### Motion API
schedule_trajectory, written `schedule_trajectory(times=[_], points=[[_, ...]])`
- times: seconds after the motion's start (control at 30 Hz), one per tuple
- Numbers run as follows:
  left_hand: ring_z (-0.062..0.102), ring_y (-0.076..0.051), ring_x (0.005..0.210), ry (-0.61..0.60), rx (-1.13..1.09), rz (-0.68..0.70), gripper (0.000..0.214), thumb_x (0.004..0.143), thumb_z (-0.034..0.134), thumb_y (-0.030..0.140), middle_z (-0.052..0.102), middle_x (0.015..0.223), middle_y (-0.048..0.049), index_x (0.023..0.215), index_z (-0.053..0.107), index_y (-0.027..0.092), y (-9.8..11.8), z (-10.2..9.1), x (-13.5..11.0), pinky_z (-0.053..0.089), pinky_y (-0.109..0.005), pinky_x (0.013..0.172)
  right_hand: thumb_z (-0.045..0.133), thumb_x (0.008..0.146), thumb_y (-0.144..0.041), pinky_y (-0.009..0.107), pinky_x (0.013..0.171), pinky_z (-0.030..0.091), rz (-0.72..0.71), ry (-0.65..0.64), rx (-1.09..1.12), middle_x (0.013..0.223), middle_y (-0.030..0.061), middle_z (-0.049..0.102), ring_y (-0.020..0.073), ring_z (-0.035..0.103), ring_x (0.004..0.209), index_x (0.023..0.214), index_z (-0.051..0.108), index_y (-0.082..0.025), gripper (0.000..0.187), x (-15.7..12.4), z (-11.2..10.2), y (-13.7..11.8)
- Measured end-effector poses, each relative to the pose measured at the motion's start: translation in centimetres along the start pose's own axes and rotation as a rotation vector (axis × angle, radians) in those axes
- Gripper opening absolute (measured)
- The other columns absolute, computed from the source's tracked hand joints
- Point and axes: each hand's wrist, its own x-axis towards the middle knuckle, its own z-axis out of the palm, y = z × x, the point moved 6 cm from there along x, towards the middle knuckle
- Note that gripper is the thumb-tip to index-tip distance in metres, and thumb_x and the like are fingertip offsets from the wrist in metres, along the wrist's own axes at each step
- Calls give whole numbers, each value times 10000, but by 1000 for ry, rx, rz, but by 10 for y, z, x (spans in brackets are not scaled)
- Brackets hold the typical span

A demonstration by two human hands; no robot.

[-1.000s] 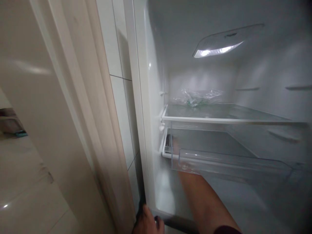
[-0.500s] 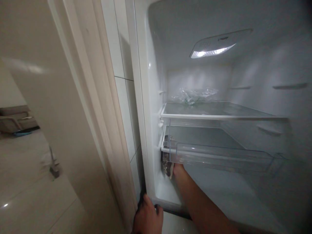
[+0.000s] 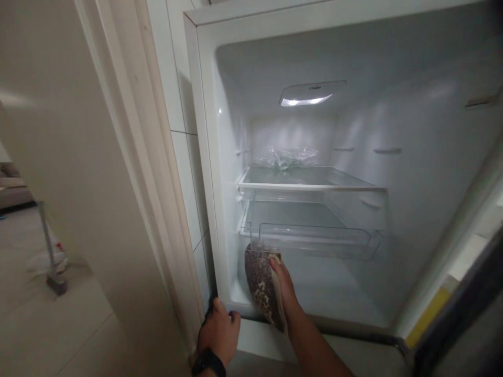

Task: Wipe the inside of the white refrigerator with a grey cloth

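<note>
My right hand [image 3: 282,276] is closed on a brown cloth [image 3: 262,288] with pale patterned patches and a light edge. The cloth hangs in the lower left of an open fridge, its top just behind or at the clear plastic drawer front [image 3: 314,241]; its lower end reaches over the fridge's front sill. My left hand [image 3: 220,331], with a black watch on the wrist, rests at the fridge's lower left outer edge [image 3: 212,251]. Its thumb and forefinger are apart, and the other fingers are mostly hidden.
A crumpled clear plastic bag [image 3: 288,158] lies on the upper glass shelf [image 3: 306,178], under a lit lamp [image 3: 306,99]. The fridge door [image 3: 463,298] stands open at the right. A wooden door frame [image 3: 153,183] is close on the left, with a broom [image 3: 55,280] on the floor beyond.
My right hand has brought the cloth from the left inner wall under the shelf forward and down toward the fridge's front. My left hand stays at the edge. The view has drawn back.
</note>
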Motion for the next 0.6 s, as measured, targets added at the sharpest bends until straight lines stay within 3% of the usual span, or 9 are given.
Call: schedule_trajectory(times=[0.13, 0.2, 0.3, 0.37, 0.43, 0.5, 0.6], points=[[749, -299, 890, 9, 10, 10, 280, 980, 374, 377, 770, 997, -163, 1152, 434, 165, -1, 2, -1, 487, -372, 693, 640, 848, -583, 504, 1151, 447, -211, 35, -305, 1324, 112, 721, 306, 636, 1260, 1294, 653, -237, 564, -17, -32, -11], [748, -308, 902, 4, 5, 12, 291, 976, 380, 388, 771, 1003, -165, 1158, 429, 167, -1, 2, -1, 490, -380, 702, 614, 886, -530, 513, 1219, 379, -306, -28, -417, 1432, 116, 654, 298, 566, 1368, 1341, 632, -243, 538, -25, -35, -13], [748, -311, 890, -10, 3, -1, 285, 975, 383, 397, 772, 1000, -159, 1148, 430, 176, -1, 0, -2, 492, -385, 705, 560, 932, -467, 505, 1230, 376, -356, -146, -475, 1461, 107, 628, 276, 548, 1394, 1352, 626, -262, 473, -38, -31, -16], [749, -309, 897, -8, 6, -6, 282, 979, 379, 399, 773, 1001, -159, 1145, 431, 177, 0, -2, -2, 491, -383, 711, 558, 935, -458, 509, 1234, 372, -353, -168, -477, 1453, 99, 634, 273, 548, 1393, 1344, 634, -279, 452, -46, -31, -21], [750, -304, 910, -10, 8, -9, 286, 981, 383, 403, 772, 1012, -161, 1150, 427, 176, 0, -1, -2, 491, -380, 720, 591, 911, -491, 509, 1239, 363, -321, -107, -411, 1444, 87, 646, 280, 548, 1393, 1319, 648, -291, 458, -50, -42, -25], [752, -304, 902, -1, 13, -11, 280, 980, 384, 399, 772, 1006, -156, 1147, 423, 177, 0, 1, -1, 493, -383, 715, 648, 846, -581, 498, 1181, 438, -216, 18, -257, 1352, 84, 709, 297, 618, 1306, 1256, 674, -286, 506, -49, -64, -18], [755, -304, 866, 32, 18, 5, 251, 982, 365, 383, 773, 960, -135, 1125, 419, 183, -1, 4, 0, 493, -388, 689, 702, 686, -742, 485, 896, 604, -23, 204, -55, 955, 72, 811, 323, 748, 943, 1033, 732, -251, 602, -49, -111, 7]])
